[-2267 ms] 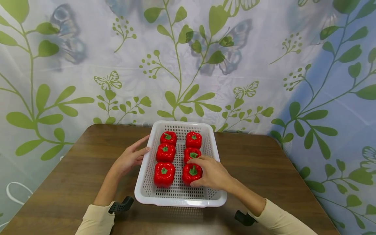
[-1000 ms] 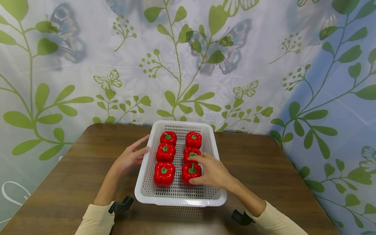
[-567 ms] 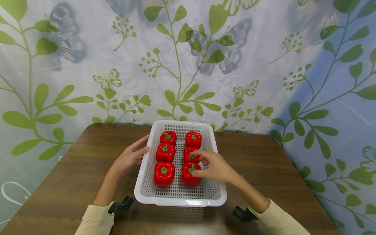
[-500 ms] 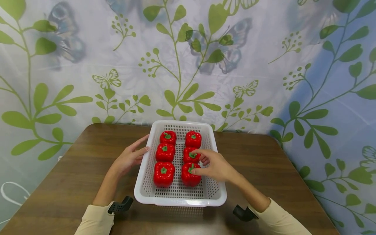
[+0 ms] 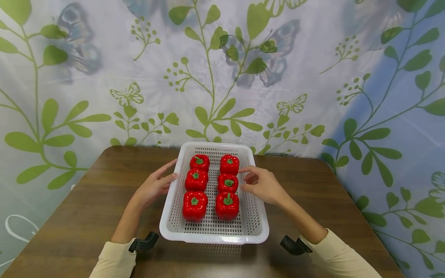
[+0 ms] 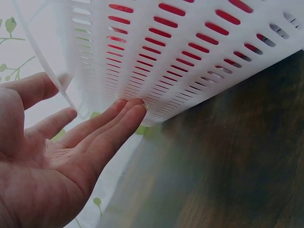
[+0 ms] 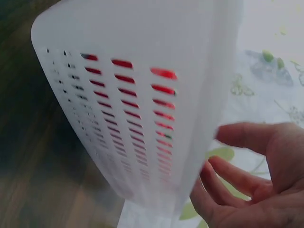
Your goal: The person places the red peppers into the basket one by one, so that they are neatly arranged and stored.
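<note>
A white perforated plastic basket (image 5: 213, 238) sits on the table, with red bell peppers in two rows of three, green stems up. The right row has a front pepper (image 5: 227, 206), a middle pepper (image 5: 227, 183) and a far pepper (image 5: 229, 165); opposite them is the left front pepper (image 5: 194, 206). My left hand (image 5: 153, 189) has its extended fingers at the basket's left side; in the left wrist view fingertips (image 6: 135, 107) lie against the slotted wall. Over the right rim, my right hand (image 5: 264, 185) is loosely bent and holds nothing, fingertips just right of the peppers.
The brown wooden table (image 5: 295, 216) extends on both sides of the basket. Behind it hangs a cloth (image 5: 146, 73) printed with leaves and butterflies. Black wrist mounts (image 5: 144, 242) sit near both sleeves.
My right hand has let go of the front right pepper and moved back and right, toward the basket's right rim. That pepper stays in its row. The left hand keeps its place.
</note>
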A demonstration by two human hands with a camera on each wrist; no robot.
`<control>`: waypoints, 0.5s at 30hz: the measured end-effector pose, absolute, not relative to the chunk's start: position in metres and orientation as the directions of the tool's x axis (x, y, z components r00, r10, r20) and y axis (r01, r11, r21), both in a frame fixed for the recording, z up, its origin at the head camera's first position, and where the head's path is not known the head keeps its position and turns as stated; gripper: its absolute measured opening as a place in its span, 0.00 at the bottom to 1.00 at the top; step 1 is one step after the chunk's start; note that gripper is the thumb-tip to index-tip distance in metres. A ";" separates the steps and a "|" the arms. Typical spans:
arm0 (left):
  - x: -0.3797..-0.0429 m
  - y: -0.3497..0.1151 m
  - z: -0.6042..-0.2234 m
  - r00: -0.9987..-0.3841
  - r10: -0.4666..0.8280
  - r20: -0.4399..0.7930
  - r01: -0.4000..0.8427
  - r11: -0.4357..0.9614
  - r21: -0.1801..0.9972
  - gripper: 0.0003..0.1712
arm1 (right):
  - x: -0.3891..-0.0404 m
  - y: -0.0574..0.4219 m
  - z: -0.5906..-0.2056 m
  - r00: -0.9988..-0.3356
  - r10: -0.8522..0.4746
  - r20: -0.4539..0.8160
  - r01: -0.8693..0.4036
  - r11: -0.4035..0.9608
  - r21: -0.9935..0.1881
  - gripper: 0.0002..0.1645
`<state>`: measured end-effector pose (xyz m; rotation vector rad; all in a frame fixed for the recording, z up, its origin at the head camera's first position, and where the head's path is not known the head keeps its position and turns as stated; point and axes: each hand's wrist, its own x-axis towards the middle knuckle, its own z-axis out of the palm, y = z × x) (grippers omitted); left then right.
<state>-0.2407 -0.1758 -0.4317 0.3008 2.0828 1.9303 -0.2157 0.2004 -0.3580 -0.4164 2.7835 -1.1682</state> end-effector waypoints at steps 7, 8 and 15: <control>-0.242 -0.176 -0.429 -0.935 0.347 -0.075 -0.045 0.093 0.995 0.38 | -0.223 0.219 -0.358 -0.984 -0.146 0.100 -0.172 0.667 -0.724 0.24; -0.242 -0.176 -0.428 -0.936 0.343 -0.078 -0.046 0.100 0.994 0.38 | -0.223 0.221 -0.359 -0.986 -0.129 0.108 -0.167 0.671 -0.723 0.24; -0.242 -0.178 -0.423 -0.946 0.305 -0.111 -0.047 0.209 0.977 0.39 | -0.230 0.240 -0.369 -0.985 -0.046 0.169 -0.150 0.719 -0.679 0.22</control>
